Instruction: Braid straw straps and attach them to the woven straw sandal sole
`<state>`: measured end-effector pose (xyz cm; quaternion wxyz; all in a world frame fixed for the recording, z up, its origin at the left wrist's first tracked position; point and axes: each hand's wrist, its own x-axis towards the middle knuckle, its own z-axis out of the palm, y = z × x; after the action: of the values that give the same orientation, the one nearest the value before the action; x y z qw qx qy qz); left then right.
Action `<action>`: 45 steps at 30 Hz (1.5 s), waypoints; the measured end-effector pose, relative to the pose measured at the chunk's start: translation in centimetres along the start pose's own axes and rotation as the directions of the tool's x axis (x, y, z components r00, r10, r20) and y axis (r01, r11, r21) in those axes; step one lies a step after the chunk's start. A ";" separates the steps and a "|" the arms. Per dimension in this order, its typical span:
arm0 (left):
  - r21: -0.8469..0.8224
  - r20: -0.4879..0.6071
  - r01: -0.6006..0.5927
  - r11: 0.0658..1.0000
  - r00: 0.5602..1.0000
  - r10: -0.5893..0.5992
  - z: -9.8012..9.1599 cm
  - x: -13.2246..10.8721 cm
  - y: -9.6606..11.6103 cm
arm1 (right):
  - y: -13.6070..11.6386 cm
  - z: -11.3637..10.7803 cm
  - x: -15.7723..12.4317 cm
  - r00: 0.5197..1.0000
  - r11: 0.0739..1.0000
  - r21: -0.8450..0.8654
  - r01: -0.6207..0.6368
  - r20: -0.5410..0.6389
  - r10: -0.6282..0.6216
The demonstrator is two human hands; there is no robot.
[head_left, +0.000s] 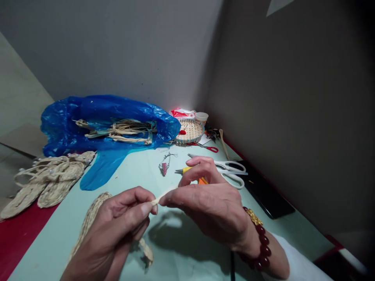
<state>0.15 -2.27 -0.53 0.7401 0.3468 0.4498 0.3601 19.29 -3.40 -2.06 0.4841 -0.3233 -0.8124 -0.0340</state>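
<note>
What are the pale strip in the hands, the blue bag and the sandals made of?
The pale strip looks like dried plant fibre, perhaps husk: it's thin, flat and dull.

The blue bag looks like thin, glossy plastic, with shiny crinkles.

The sandals seem made of matte plant fibre, as braided rows show. Their shiny beads look pearly, maybe plastic.

Looks like a small handicraft workspace, tucked between grey walls (131,50). Shows in the scissors (224,170) on a pale green tabletop (129,171), dried plant-fibre strands (125,128) in a blue plastic bag (67,113), and finished-looking woven sandals (60,183). Could be home or workshop.
</note>
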 end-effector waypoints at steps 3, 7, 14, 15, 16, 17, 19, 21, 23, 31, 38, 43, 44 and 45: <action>-0.023 0.058 -0.027 0.999 0.998 0.029 -0.5 0.2 -0.1 | 0.1 0.1 0.1 1.000 1.000 -0.009 0.013 -0.009 -0.013; -0.021 0.093 -0.089 0.996 0.991 0.091 -0.8 0.6 -0.2 | -0.2 0.0 0.3 1.000 1.000 0.000 0.027 0.004 -0.027; -0.053 0.033 -0.030 0.998 0.999 0.031 -0.6 0.4 -0.3 | -1.1 -0.4 0.7 0.968 0.937 0.253 -0.242 -0.010 0.252; -0.050 0.037 -0.016 0.999 0.999 0.017 -0.4 0.3 -0.3 | -1.1 -0.4 0.7 0.948 0.910 0.282 -0.305 0.003 0.317; -0.036 0.040 -0.011 0.999 0.999 0.013 -0.3 0.2 -0.3 | -1.2 -0.4 0.8 0.930 0.885 0.297 -0.359 0.030 0.367; -0.008 0.040 -0.025 1.000 0.999 0.025 -0.1 0.1 -0.3 | -1.2 -0.4 0.8 0.915 0.866 0.301 -0.399 0.073 0.396; 0.093 0.027 -0.086 0.992 0.996 0.084 0.2 0.1 -0.4 | -1.2 -0.4 0.8 0.899 0.856 0.278 -0.436 0.174 0.402; 0.225 0.001 -0.139 0.964 0.990 0.142 0.2 0.3 -0.5 | -1.2 -0.2 0.8 0.885 0.863 0.236 -0.446 0.258 0.387; 0.356 -0.023 -0.167 0.919 0.982 0.187 0.0 0.6 -0.5 | -1.1 -0.1 0.6 0.868 0.870 0.194 -0.453 0.320 0.380; 0.669 0.109 -0.266 0.695 0.959 0.262 -0.7 1.1 0.0 | -0.3 0.9 0.0 0.854 0.815 0.312 -0.488 0.364 0.371; 0.597 0.178 -0.261 0.758 0.965 0.193 -1.1 1.3 1.0 | -0.4 1.0 0.1 0.739 0.655 0.352 -0.669 0.413 0.533; 0.685 0.232 -0.324 0.652 0.946 0.227 -1.6 2.0 1.3 | -0.3 1.2 0.0 0.734 0.648 0.350 -0.676 0.396 0.552; 0.686 0.247 -0.336 0.645 0.942 0.228 -1.7 2.2 1.2 | -0.3 1.3 -0.1 0.742 0.654 0.356 -0.667 0.388 0.546; 0.682 0.258 -0.345 0.645 0.939 0.229 -1.8 2.3 1.2 | -0.2 1.3 -0.1 0.751 0.662 0.358 -0.658 0.379 0.541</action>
<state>-1.00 0.62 -1.16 0.5097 0.7006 0.4371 0.2415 18.23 -3.15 -2.81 0.4290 -0.4483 -0.6936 0.3659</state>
